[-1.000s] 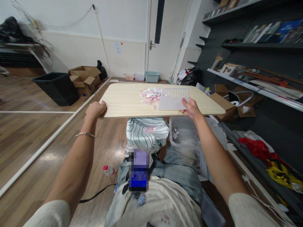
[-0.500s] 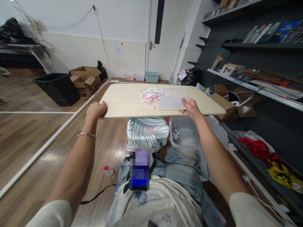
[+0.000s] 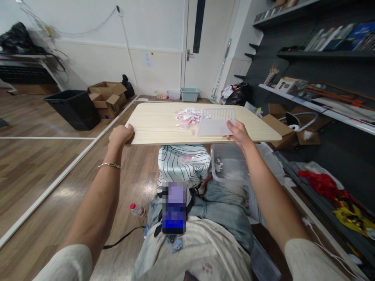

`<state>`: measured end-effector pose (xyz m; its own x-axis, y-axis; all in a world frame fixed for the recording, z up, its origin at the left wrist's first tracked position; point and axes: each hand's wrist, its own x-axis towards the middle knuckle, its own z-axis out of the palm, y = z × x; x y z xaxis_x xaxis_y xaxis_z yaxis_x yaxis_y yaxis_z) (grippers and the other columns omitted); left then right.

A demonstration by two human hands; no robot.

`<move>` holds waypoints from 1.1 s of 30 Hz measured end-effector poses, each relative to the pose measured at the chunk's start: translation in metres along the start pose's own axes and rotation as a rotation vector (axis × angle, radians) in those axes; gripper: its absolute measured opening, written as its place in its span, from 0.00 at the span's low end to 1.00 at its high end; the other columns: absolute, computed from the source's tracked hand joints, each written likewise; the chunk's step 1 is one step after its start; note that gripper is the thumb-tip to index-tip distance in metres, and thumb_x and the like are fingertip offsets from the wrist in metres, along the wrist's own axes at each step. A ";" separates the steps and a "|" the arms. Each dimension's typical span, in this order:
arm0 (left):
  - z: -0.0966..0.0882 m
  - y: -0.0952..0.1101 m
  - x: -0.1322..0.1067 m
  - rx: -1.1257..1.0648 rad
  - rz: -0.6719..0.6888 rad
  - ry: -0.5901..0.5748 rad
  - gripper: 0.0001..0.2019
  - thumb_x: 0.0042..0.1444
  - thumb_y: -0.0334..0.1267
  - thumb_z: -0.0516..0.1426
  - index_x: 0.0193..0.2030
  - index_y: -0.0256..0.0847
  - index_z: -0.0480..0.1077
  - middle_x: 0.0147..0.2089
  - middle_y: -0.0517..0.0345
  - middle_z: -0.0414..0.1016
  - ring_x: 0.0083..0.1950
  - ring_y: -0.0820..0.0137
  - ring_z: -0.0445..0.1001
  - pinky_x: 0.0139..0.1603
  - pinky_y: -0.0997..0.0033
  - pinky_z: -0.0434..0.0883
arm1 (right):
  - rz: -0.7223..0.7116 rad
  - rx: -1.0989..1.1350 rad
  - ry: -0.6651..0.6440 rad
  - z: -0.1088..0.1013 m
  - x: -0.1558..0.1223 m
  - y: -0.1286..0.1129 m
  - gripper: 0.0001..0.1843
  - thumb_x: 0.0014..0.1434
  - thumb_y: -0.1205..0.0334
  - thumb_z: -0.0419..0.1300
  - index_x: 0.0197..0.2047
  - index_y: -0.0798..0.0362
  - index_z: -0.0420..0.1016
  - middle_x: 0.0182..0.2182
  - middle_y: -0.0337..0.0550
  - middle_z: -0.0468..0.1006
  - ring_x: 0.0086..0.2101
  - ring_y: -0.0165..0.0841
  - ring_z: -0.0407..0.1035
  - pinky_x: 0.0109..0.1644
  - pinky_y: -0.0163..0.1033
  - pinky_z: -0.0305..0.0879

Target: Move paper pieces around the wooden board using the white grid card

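My left hand [image 3: 120, 135] is closed round the near left corner of a light wooden board [image 3: 158, 123], which is lifted level in front of me. My right hand [image 3: 238, 133] grips the board's near edge and pins the corner of a white slotted plastic scraper [image 3: 216, 121] that lies flat on it. A heap of small pink and white paper scraps [image 3: 187, 116] rests on the board just left of the scraper. Below the board's right part stands a clear plastic bin [image 3: 231, 164] with a few scraps inside.
A striped cushion [image 3: 183, 164] lies under the board by my legs. A small bottle [image 3: 136, 210] and a black cable lie on the wood floor at left. A black bin [image 3: 74, 107] and cardboard boxes [image 3: 107, 97] stand farther back. Dark shelves [image 3: 319, 58] line the right wall.
The board and both hands hold almost still; the view has shifted slightly, so everything sits a little to the right.
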<state>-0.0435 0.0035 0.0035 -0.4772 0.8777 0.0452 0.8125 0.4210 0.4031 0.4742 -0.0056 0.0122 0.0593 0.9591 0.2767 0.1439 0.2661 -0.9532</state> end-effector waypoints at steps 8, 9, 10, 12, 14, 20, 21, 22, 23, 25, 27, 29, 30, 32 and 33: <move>0.002 0.000 0.002 0.000 -0.011 0.010 0.40 0.72 0.54 0.45 0.69 0.18 0.78 0.68 0.14 0.80 0.71 0.30 0.79 0.70 0.38 0.77 | 0.000 -0.018 -0.033 0.004 0.001 -0.002 0.40 0.44 0.26 0.81 0.47 0.47 0.81 0.44 0.49 0.86 0.37 0.39 0.77 0.22 0.34 0.66; 0.003 0.000 0.002 -0.002 -0.012 0.016 0.40 0.72 0.54 0.45 0.69 0.18 0.78 0.68 0.14 0.80 0.71 0.30 0.79 0.69 0.38 0.77 | 0.005 -0.024 -0.032 0.003 0.002 -0.002 0.40 0.45 0.26 0.81 0.48 0.47 0.81 0.44 0.49 0.86 0.37 0.40 0.77 0.22 0.34 0.67; 0.003 0.000 0.003 -0.004 -0.013 0.020 0.40 0.72 0.54 0.45 0.69 0.19 0.78 0.68 0.14 0.80 0.71 0.30 0.79 0.69 0.38 0.77 | 0.010 -0.028 -0.029 0.003 0.002 -0.001 0.40 0.45 0.26 0.81 0.48 0.47 0.82 0.44 0.49 0.86 0.37 0.40 0.77 0.22 0.35 0.67; 0.004 0.000 0.003 -0.010 -0.013 0.023 0.40 0.71 0.55 0.46 0.68 0.19 0.78 0.67 0.15 0.81 0.70 0.30 0.80 0.69 0.38 0.77 | 0.019 -0.022 -0.021 0.001 0.003 -0.001 0.40 0.45 0.27 0.81 0.49 0.47 0.81 0.43 0.49 0.86 0.36 0.40 0.77 0.21 0.35 0.67; 0.005 0.000 0.004 -0.012 -0.012 0.024 0.40 0.71 0.55 0.46 0.68 0.19 0.79 0.67 0.15 0.81 0.70 0.30 0.80 0.69 0.38 0.77 | 0.026 -0.008 -0.010 0.000 0.003 0.000 0.39 0.47 0.28 0.80 0.51 0.45 0.80 0.43 0.48 0.85 0.36 0.39 0.76 0.21 0.35 0.66; 0.005 -0.001 0.003 -0.007 -0.020 0.030 0.39 0.73 0.55 0.46 0.69 0.20 0.78 0.68 0.16 0.81 0.72 0.31 0.78 0.71 0.39 0.76 | 0.022 0.020 -0.025 -0.001 0.003 0.000 0.40 0.46 0.27 0.80 0.50 0.44 0.78 0.43 0.46 0.84 0.35 0.37 0.74 0.21 0.33 0.62; 0.005 -0.001 0.003 -0.008 -0.023 0.031 0.39 0.73 0.56 0.46 0.69 0.20 0.78 0.68 0.16 0.81 0.72 0.31 0.78 0.71 0.39 0.76 | 0.023 0.022 -0.022 -0.001 0.003 0.000 0.39 0.46 0.27 0.80 0.50 0.44 0.78 0.42 0.46 0.84 0.35 0.37 0.74 0.21 0.33 0.62; 0.005 -0.001 0.003 -0.008 -0.024 0.032 0.39 0.73 0.55 0.46 0.69 0.20 0.78 0.68 0.16 0.80 0.72 0.31 0.78 0.71 0.39 0.76 | 0.025 0.025 -0.015 -0.001 0.003 0.000 0.39 0.47 0.27 0.80 0.51 0.44 0.78 0.42 0.45 0.83 0.35 0.37 0.74 0.21 0.32 0.62; 0.005 -0.001 0.003 -0.008 -0.022 0.031 0.39 0.73 0.55 0.46 0.69 0.19 0.78 0.68 0.15 0.80 0.72 0.31 0.78 0.71 0.38 0.76 | 0.029 0.028 -0.008 -0.002 0.003 0.001 0.39 0.48 0.28 0.80 0.52 0.44 0.78 0.41 0.45 0.83 0.35 0.37 0.74 0.21 0.32 0.62; 0.005 -0.001 0.002 -0.007 -0.012 0.029 0.39 0.73 0.54 0.46 0.69 0.18 0.78 0.68 0.14 0.80 0.72 0.30 0.78 0.70 0.38 0.76 | 0.036 0.035 0.000 -0.003 0.003 0.001 0.39 0.49 0.28 0.80 0.53 0.44 0.78 0.41 0.44 0.83 0.34 0.37 0.74 0.21 0.32 0.62; 0.005 -0.001 0.001 -0.007 -0.006 0.031 0.39 0.72 0.54 0.45 0.68 0.18 0.78 0.68 0.13 0.80 0.71 0.30 0.79 0.70 0.38 0.77 | 0.038 0.039 -0.006 -0.004 0.003 0.002 0.38 0.50 0.29 0.80 0.53 0.43 0.78 0.42 0.44 0.84 0.35 0.36 0.75 0.21 0.31 0.63; 0.005 -0.001 0.001 -0.007 -0.007 0.037 0.39 0.72 0.55 0.46 0.68 0.19 0.78 0.68 0.14 0.80 0.71 0.30 0.79 0.70 0.38 0.77 | 0.037 0.045 -0.009 -0.005 0.004 0.004 0.37 0.51 0.30 0.80 0.53 0.44 0.79 0.42 0.44 0.84 0.35 0.36 0.75 0.20 0.31 0.64; 0.004 -0.001 0.000 -0.008 -0.007 0.040 0.39 0.72 0.55 0.46 0.68 0.20 0.78 0.67 0.15 0.81 0.71 0.30 0.79 0.70 0.39 0.77 | 0.035 0.052 -0.006 -0.005 0.004 0.004 0.37 0.51 0.30 0.80 0.53 0.44 0.79 0.42 0.44 0.84 0.35 0.36 0.76 0.20 0.31 0.65; 0.004 0.000 -0.001 -0.007 -0.009 0.039 0.39 0.73 0.55 0.46 0.68 0.20 0.78 0.68 0.15 0.81 0.72 0.30 0.79 0.71 0.38 0.76 | 0.030 0.070 0.003 -0.006 0.005 0.005 0.36 0.52 0.31 0.81 0.53 0.44 0.79 0.42 0.43 0.85 0.34 0.35 0.76 0.20 0.30 0.66; 0.003 0.001 -0.001 -0.006 -0.009 0.035 0.39 0.73 0.55 0.46 0.68 0.20 0.78 0.68 0.15 0.81 0.72 0.30 0.79 0.71 0.38 0.76 | 0.029 0.075 0.006 -0.006 0.005 0.006 0.36 0.52 0.31 0.81 0.53 0.44 0.79 0.42 0.43 0.85 0.34 0.35 0.76 0.20 0.30 0.66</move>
<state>-0.0413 0.0033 0.0007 -0.4959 0.8653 0.0732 0.8063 0.4274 0.4090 0.4809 -0.0003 0.0087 0.0680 0.9660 0.2495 0.0676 0.2450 -0.9672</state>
